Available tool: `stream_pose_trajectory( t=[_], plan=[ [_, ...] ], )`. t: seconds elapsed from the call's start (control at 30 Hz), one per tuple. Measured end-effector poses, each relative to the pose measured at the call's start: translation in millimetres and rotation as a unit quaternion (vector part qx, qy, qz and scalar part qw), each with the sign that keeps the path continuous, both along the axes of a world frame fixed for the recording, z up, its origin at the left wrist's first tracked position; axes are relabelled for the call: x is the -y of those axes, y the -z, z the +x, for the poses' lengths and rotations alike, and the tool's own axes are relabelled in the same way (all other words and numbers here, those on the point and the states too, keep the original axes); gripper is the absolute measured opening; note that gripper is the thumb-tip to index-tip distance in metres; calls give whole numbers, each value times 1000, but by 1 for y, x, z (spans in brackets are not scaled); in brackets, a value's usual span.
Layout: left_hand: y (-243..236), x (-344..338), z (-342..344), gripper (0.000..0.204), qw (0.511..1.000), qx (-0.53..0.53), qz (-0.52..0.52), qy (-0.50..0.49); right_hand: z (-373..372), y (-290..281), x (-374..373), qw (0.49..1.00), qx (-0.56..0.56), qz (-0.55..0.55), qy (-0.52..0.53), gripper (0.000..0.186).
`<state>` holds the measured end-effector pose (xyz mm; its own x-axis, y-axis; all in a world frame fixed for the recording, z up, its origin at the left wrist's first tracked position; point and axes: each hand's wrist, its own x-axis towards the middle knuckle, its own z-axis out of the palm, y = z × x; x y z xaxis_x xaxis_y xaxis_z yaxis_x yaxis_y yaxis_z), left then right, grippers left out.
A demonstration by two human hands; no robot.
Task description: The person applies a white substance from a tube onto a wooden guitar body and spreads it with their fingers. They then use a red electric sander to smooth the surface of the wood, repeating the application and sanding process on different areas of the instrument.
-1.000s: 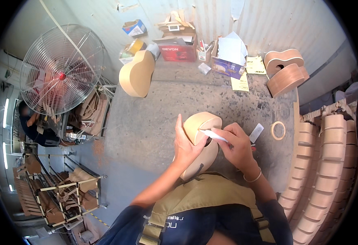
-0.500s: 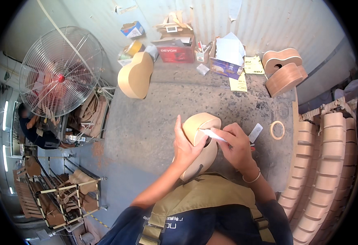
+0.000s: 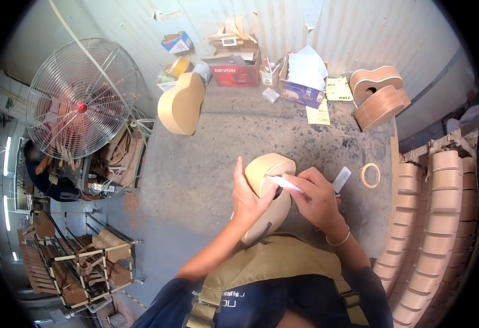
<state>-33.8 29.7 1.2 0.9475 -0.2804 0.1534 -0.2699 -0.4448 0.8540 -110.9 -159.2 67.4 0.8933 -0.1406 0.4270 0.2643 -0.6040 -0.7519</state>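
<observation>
A pale wooden small guitar body stands angled below me at the table's front, its soundhole partly hidden. My left hand grips its left side, thumb reaching toward the middle. My right hand is closed on a white tube-like applicator, whose narrow tip touches the body's upper part along an edge. Just right of that hand lie a white flat object, partly over a small tool, and a roll of tape.
The worktable holds another pale body, two darker bodies, boxes and yellow sheets along the back. Stacked bodies stand right. A large fan, a rack and a co-worker are at left.
The white applicator in my right hand has shifted slightly along the body's edge and turned a little. My left hand keeps its grip. The view has shifted slightly, with the background sitting lower.
</observation>
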Motion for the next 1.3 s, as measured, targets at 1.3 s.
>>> stream_pose_trajectory(
  t=[1.3],
  plan=[
    [-3,2,-1,119,1000,5,-17,3,-8,9,-16,992,-31,93,82,28]
  ],
)
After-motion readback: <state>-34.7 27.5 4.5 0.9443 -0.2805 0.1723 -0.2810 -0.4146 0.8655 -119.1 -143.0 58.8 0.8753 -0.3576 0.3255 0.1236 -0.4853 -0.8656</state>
